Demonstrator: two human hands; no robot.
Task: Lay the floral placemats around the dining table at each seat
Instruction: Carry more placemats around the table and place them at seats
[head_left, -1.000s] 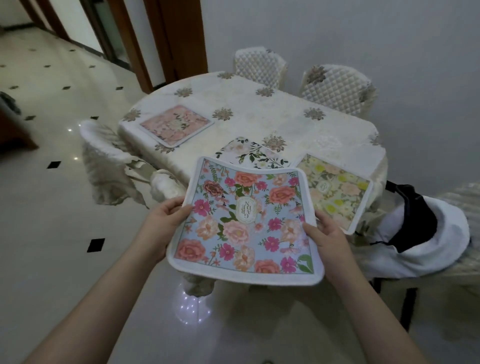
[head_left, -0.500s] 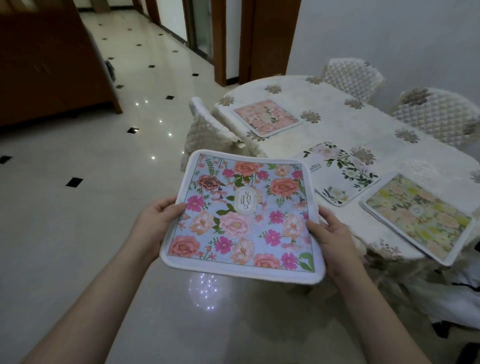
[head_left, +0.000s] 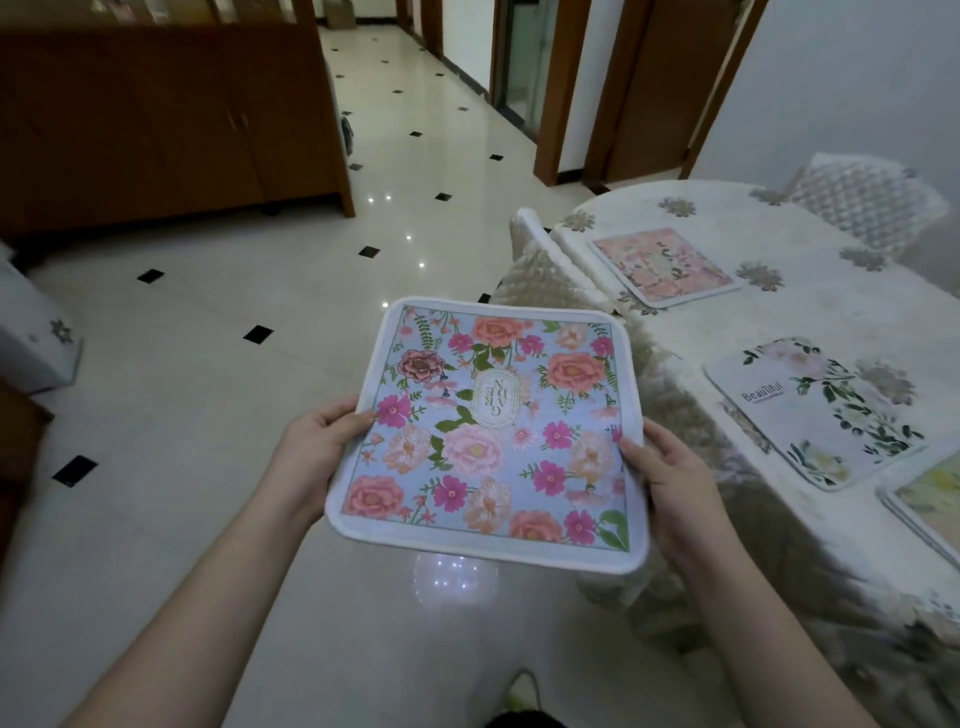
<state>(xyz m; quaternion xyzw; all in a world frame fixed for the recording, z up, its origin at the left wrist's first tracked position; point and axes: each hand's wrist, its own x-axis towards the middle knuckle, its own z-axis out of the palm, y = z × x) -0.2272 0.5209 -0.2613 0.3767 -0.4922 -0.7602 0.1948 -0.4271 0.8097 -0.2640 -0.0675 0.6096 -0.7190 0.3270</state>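
Blue mat (head_left: 493, 431), flat, is gripped at its side edges by both hands (head_left: 317, 457) (head_left: 670, 478); surface (head_left: 831, 312) lies rightward, nearer the right hand.

Yellow placemat (head_left: 930, 499) cut by right edge; table (head_left: 831, 249) likewise.

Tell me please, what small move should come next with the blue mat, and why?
Probably carry the blue mat, held by the left hand and right hand, on along the table toward a seat without one. The pink mat and white mat already lie there.
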